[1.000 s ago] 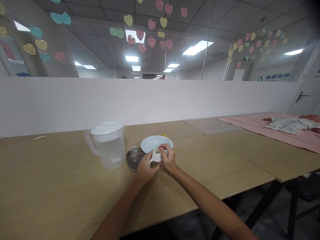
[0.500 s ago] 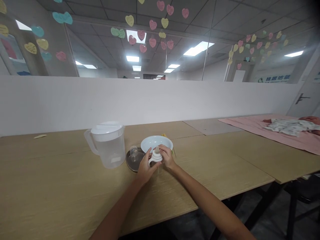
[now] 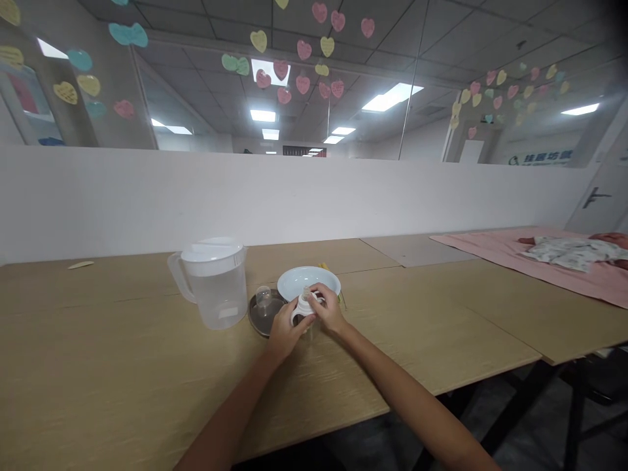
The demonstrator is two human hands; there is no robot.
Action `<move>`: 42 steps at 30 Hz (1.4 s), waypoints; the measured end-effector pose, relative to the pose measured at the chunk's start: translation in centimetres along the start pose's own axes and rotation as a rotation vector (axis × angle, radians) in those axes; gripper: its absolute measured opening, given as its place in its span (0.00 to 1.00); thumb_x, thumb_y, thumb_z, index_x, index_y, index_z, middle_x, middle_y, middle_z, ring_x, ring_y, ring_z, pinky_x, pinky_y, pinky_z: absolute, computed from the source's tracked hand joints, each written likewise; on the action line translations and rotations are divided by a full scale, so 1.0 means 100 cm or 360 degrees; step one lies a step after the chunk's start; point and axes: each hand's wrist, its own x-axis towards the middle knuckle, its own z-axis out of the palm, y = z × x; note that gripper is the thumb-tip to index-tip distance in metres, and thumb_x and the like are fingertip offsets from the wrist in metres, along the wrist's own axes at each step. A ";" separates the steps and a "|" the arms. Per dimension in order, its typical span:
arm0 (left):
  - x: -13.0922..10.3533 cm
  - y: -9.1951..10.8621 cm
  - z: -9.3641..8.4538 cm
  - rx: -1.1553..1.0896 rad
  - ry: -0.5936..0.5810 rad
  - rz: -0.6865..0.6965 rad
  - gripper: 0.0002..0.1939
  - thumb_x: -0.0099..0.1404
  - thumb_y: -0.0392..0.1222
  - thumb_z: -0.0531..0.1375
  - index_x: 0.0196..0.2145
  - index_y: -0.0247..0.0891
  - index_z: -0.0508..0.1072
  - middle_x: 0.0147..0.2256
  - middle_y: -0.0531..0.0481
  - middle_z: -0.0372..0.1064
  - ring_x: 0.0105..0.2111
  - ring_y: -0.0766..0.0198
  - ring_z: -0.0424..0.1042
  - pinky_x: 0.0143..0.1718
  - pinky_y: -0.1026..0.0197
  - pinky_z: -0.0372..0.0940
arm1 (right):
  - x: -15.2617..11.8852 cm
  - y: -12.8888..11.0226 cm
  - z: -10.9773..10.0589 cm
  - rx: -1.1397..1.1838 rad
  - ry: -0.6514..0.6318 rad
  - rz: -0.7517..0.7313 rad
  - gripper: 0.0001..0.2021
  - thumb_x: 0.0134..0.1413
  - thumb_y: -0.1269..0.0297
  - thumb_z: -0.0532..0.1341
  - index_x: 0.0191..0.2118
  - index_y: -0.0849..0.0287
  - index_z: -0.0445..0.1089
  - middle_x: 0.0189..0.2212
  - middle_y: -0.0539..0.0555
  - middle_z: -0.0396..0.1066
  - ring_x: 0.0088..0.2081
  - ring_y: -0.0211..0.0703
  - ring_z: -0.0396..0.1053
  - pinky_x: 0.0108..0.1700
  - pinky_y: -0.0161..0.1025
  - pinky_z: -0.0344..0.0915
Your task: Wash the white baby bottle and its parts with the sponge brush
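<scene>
A baby bottle's white handled collar [image 3: 303,306] is between my hands, with a clear teat [image 3: 307,292] on top. My left hand [image 3: 284,326] is closed around its left side, by the curved handle. My right hand [image 3: 330,310] grips the right side, its fingers up at the teat. Whatever lies below the collar is mostly hidden; only a faint clear shape shows. A clear domed cap [image 3: 263,297] stands on a round dark metal tray [image 3: 262,324] just left of my hands. Directly behind them is a white bowl [image 3: 299,278].
A clear lidded pitcher [image 3: 218,288] stands left of the tray on the wooden table [image 3: 147,366]. Something yellow [image 3: 323,266] shows behind the bowl. At the far right, a doll-like figure in patterned clothing [image 3: 564,252] lies on a pink cloth [image 3: 495,248]. A white wall [image 3: 294,196] rises behind the table.
My right fingers have shifted slightly over the teat and collar, and the bottle top looks a little more tilted. The whole view has moved slightly; the other things stay put.
</scene>
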 end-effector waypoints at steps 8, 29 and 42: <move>0.001 0.001 0.001 0.0143 -0.0013 0.0050 0.25 0.58 0.51 0.59 0.51 0.38 0.67 0.43 0.43 0.71 0.43 0.55 0.69 0.46 0.53 0.62 | 0.001 0.000 -0.001 -0.0141 0.0008 -0.0118 0.12 0.56 0.57 0.52 0.30 0.58 0.66 0.27 0.51 0.67 0.32 0.40 0.63 0.35 0.36 0.60; 0.012 -0.064 -0.043 0.0643 0.0205 -0.0002 0.29 0.61 0.48 0.53 0.57 0.34 0.55 0.55 0.37 0.59 0.56 0.49 0.58 0.55 0.46 0.55 | -0.002 -0.001 -0.004 -0.0515 -0.0015 -0.0253 0.11 0.57 0.59 0.52 0.30 0.58 0.66 0.26 0.51 0.67 0.28 0.38 0.63 0.32 0.34 0.57; 0.010 -0.048 -0.040 0.1177 0.0213 -0.0080 0.20 0.58 0.41 0.55 0.49 0.33 0.63 0.41 0.40 0.62 0.44 0.50 0.64 0.45 0.51 0.60 | 0.000 0.003 -0.005 -0.0500 -0.0078 -0.0223 0.12 0.56 0.56 0.53 0.32 0.58 0.67 0.28 0.52 0.69 0.30 0.39 0.65 0.33 0.34 0.59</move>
